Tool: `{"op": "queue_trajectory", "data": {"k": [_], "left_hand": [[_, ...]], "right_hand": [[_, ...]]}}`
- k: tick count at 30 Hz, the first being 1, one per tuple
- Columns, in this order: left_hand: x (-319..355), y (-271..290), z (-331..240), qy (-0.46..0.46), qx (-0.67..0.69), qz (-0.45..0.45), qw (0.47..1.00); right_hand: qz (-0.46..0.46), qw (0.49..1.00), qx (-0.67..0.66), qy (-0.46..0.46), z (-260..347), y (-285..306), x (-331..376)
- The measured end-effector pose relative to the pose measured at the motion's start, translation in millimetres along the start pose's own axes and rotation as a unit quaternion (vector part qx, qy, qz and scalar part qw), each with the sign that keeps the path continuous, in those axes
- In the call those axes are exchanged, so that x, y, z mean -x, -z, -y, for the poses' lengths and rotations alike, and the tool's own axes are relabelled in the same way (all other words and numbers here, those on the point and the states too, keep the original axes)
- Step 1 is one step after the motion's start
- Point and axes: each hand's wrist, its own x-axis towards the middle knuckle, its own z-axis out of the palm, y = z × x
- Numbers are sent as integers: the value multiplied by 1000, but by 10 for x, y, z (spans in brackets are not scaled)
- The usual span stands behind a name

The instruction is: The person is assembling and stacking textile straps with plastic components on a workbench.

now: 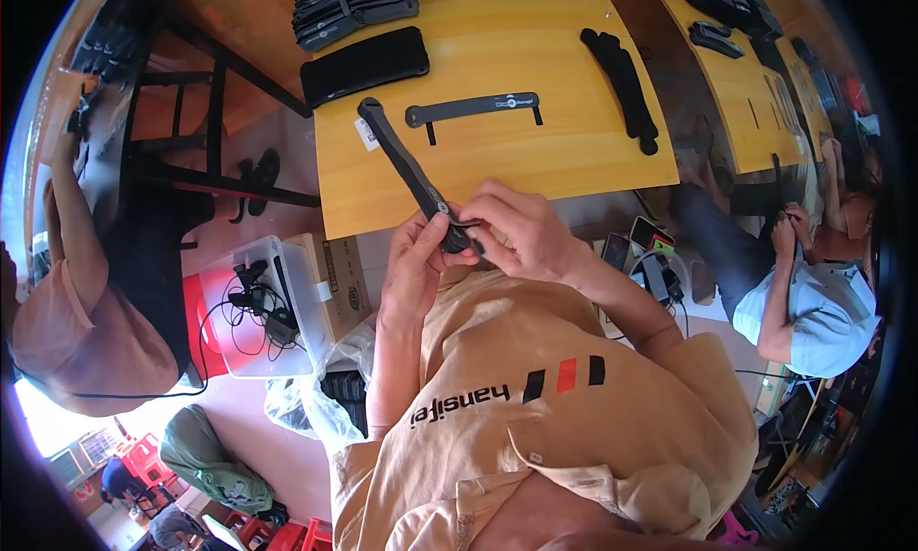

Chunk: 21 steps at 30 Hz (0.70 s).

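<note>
both hands pinch long black strap (411, 169) above desk (574, 159) near edge: left hand (416, 264) grips lower end, right hand (521, 231) fingertips pinch same end. 2nd strap (473, 107) flat mid-desk, black pouch (365, 64) at far left corner.
</note>
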Motion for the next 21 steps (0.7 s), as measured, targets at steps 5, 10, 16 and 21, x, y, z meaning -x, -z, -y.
{"op": "queue_trajectory", "data": {"k": [5, 10, 16, 21], "left_hand": [[3, 46, -15, -20, -80, -23, 996], [132, 56, -65, 60, -103, 31, 992], [211, 163, -46, 156, -33, 155, 975], [271, 269, 97, 105, -38, 212, 971]], "right_hand": [[-55, 998, -4, 25, -39, -55, -21], [-46, 994, -77, -70, -107, 181, -88], [-12, 966, -191, -172, -387, 845, -358], [-72, 981, -124, -129, -353, 1123, -419]]}}
